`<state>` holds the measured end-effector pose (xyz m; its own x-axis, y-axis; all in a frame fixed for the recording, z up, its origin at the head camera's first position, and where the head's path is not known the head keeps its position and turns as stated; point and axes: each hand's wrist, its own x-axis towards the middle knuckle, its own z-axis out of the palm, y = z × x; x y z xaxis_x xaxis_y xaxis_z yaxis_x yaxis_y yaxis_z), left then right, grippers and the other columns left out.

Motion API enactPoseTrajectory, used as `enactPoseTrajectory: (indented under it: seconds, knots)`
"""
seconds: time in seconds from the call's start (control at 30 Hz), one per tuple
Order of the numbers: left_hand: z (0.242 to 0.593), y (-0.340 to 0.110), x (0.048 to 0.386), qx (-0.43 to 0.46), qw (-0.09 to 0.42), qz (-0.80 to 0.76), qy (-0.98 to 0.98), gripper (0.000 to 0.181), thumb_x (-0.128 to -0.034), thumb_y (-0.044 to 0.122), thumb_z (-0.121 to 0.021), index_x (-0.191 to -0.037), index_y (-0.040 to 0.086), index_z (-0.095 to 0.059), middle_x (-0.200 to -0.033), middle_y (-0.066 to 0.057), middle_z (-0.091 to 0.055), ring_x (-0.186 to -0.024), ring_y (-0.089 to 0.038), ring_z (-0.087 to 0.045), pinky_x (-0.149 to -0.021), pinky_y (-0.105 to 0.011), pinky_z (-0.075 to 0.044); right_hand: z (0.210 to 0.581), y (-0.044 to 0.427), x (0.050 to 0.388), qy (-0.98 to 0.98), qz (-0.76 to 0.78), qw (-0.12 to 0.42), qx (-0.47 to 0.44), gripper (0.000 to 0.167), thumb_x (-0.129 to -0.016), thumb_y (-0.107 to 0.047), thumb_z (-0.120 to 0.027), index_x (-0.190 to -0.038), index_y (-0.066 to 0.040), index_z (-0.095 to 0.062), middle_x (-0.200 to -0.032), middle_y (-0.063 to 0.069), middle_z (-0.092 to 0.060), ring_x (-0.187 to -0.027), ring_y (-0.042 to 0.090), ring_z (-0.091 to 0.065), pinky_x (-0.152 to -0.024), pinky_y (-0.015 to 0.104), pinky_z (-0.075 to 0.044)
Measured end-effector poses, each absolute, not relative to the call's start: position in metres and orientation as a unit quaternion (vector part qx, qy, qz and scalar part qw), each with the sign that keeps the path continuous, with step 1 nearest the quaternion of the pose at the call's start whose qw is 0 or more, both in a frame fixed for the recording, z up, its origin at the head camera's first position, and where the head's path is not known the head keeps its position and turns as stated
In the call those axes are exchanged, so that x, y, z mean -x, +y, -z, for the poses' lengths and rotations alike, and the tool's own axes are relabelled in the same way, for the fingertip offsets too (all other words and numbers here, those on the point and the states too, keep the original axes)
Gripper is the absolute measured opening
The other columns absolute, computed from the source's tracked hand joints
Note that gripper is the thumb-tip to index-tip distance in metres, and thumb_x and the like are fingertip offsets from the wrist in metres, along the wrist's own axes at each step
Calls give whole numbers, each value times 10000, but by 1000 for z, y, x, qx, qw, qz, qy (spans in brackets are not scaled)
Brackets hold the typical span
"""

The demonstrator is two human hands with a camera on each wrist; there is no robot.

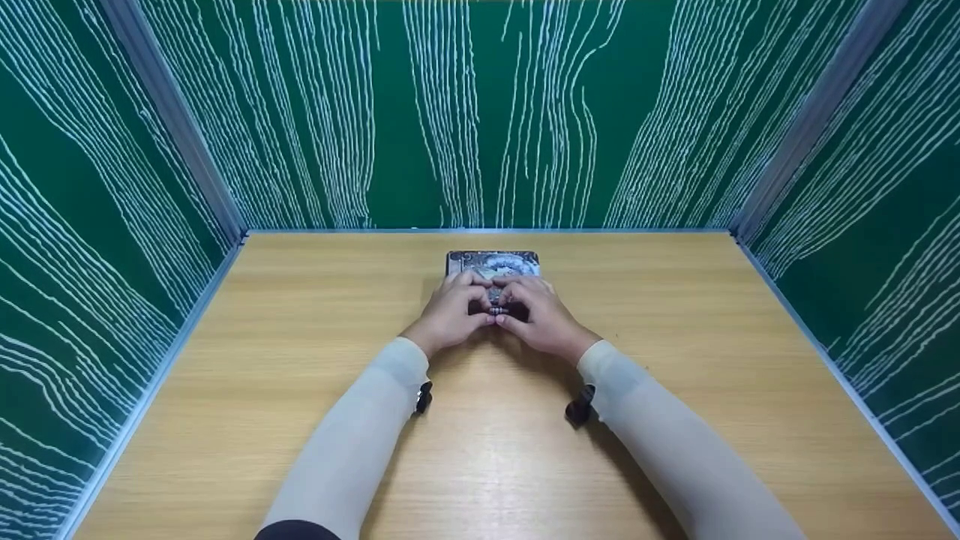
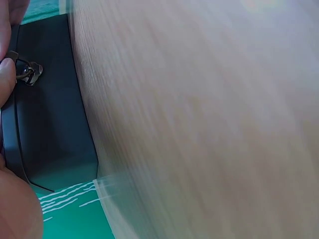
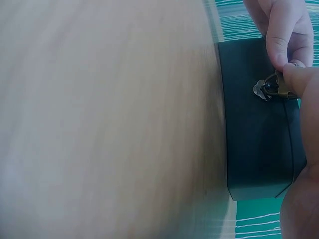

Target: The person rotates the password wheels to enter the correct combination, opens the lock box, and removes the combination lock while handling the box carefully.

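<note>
A small dark box (image 3: 256, 144) with a picture-printed lid (image 1: 504, 262) sits toward the back of the table. On its near side is a metal clasp (image 3: 284, 85), with a brass-coloured tab and a loop over a silvery plate (image 2: 34, 74). My left hand (image 1: 454, 309) is at the box's left and my right hand (image 1: 546, 316) at its right, fingers bent over the lid. Both thumbs meet at the front, where the thumbs and fingertips pinch the clasp's tab. The fingers cover part of the lid and most of the tab.
The box stands on a wooden table (image 1: 300, 337). Green panels with white wavy lines (image 1: 420, 112) rise behind it and at both sides, joined by grey corner posts (image 1: 817, 105). Dark straps (image 1: 579, 409) hang at both sleeves.
</note>
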<state>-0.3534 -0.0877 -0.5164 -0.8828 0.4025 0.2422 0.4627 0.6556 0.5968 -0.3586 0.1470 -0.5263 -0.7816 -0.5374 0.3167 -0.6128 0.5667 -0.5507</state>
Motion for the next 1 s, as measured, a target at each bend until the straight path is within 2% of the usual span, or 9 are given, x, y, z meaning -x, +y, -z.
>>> enactPoseTrajectory:
  seconds: [0.53,0.77,1.0]
  knots:
    - [513,-87,352,234,38,328,-914,126,-998,222,-878,-988,151,-775,-1552,-14,-624,-1539,-314,-489,-1360,-529,-329,524,147,358,-885,-334,49,-319,198,-1099,-347,-761,-1206,-187,-713,-1712,53,-579,-1629,398,-451,-1389,655,-207]
    - [515,-88,353,236,38,329,-914,115,-1006,211,-870,-1008,136,-782,-1559,-26,-621,-1549,-310,-478,-1340,-524,-353,525,148,359,-882,-328,58,-333,236,-1081,-320,-786,-1209,-144,-693,-1704,99,-580,-1608,418,-471,-1375,652,-224]
    - [516,-88,353,232,37,331,-914,113,-1003,219,-874,-1008,153,-783,-1548,-18,-618,-1547,-306,-482,-1351,-520,-347,527,147,360,-884,-323,61,-332,216,-1084,-320,-787,-1182,-148,-699,-1699,89,-585,-1601,415,-475,-1373,643,-235]
